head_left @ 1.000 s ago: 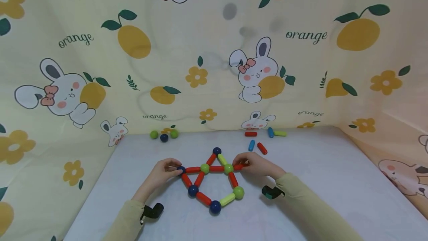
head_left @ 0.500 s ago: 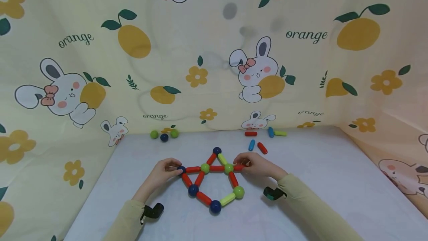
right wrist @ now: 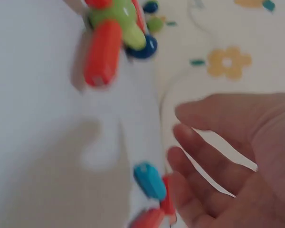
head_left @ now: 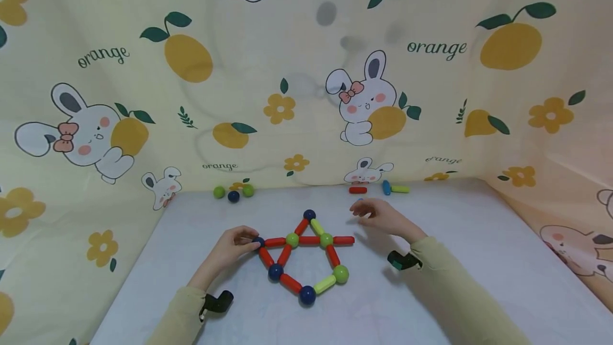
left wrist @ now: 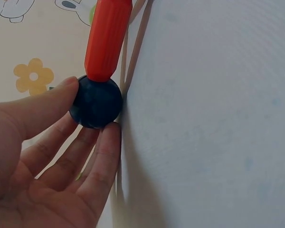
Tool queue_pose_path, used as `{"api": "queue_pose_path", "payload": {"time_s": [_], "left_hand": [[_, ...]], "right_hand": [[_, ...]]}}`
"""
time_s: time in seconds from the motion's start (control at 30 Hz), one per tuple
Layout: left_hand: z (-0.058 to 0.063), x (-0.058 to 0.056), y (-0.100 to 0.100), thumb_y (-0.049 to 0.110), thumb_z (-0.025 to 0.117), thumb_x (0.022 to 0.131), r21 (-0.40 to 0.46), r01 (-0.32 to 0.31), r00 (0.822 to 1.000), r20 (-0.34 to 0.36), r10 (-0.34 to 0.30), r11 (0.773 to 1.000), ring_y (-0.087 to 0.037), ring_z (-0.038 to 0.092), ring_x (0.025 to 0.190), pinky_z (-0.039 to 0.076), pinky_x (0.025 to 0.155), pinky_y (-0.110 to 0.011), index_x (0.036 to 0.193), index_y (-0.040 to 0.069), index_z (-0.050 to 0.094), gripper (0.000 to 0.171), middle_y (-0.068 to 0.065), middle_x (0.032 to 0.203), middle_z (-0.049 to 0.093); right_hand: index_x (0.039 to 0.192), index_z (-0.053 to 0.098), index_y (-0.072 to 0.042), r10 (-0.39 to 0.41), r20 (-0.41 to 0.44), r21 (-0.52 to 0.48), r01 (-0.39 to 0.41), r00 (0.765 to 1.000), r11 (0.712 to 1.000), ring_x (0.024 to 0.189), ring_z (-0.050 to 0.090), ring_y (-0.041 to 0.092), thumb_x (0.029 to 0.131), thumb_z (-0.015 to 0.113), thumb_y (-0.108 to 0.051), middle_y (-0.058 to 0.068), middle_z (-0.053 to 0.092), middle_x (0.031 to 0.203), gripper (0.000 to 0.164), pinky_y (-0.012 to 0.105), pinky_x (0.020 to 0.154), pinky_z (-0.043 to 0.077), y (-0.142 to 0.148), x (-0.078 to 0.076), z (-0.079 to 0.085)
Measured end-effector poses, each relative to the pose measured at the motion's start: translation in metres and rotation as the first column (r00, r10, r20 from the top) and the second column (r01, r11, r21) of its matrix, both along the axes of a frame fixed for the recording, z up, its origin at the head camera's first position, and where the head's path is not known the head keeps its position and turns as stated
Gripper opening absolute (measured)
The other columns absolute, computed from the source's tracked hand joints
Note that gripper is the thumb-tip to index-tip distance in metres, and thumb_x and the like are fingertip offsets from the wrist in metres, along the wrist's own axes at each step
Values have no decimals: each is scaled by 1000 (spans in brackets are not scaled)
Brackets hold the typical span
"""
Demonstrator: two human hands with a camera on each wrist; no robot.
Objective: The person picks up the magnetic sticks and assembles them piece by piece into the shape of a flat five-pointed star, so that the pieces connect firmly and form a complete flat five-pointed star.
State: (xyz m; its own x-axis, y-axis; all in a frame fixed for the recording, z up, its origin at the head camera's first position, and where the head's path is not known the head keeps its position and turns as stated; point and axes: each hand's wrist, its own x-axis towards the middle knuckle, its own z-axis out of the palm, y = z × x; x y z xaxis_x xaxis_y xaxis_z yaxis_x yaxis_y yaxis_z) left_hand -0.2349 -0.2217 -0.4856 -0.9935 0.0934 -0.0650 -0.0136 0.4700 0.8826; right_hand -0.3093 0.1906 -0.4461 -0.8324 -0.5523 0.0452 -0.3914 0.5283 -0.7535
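A flat figure of red and yellow-green rods joined by balls lies mid-table. My left hand [head_left: 234, 246] pinches the dark blue ball [left wrist: 96, 102] at its left corner between thumb and fingers; a red rod [left wrist: 108, 40] meets that ball. From the green ball [head_left: 326, 239] on the right, a red rod [head_left: 344, 240] sticks out sideways with its outer end free. Behind that rod my right hand [head_left: 383, 217] hovers with loose fingers and holds nothing. In the right wrist view a loose blue rod [right wrist: 149, 180] lies just below its fingertips, beside red rods.
Along the back edge lie a red rod [head_left: 357, 190], a blue rod [head_left: 386, 187] and a yellow-green rod [head_left: 400, 189]. Two green balls [head_left: 218, 192] and a dark blue ball [head_left: 233, 196] sit at the back left. A printed curtain [head_left: 297, 68] hangs behind the table.
My right hand has let go of the red rod at the right and moved up and rightward toward the loose rods. The left hand still pinches its ball.
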Motion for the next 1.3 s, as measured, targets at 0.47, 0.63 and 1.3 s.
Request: {"api": "queue_pose_path", "payload": {"time_s": [0.47,0.63,1.3], "left_hand": [[2,1,3,14,73,86,3,-1,1000,-5,1,1000,-21,62,97,51,89,-41,110,7,67,26,-2,107,65],[-1,0,2,16,73,85,12,3,1000,-2,-3,1000,-20,62,97,51,88,-40,109,8,67,26,-2,107,64],[0,3,2,16,73,85,-3,-16,1000,-4,16,1000,-20,62,97,51,88,-41,110,7,66,27,-2,107,65]], "right_hand": [[123,57,-1,-314,-20,27,315,949,949,110,52,36,88,66,-3,19,58,120,37,48,90,49,29,-25,-18],[123,56,1,-324,3,48,323,946,945,105,55,35,86,66,2,19,58,117,39,45,88,50,33,-28,-25],[113,67,-10,-201,47,140,193,979,971,105,49,31,84,57,11,9,61,113,38,47,91,47,39,-17,-25]]}}
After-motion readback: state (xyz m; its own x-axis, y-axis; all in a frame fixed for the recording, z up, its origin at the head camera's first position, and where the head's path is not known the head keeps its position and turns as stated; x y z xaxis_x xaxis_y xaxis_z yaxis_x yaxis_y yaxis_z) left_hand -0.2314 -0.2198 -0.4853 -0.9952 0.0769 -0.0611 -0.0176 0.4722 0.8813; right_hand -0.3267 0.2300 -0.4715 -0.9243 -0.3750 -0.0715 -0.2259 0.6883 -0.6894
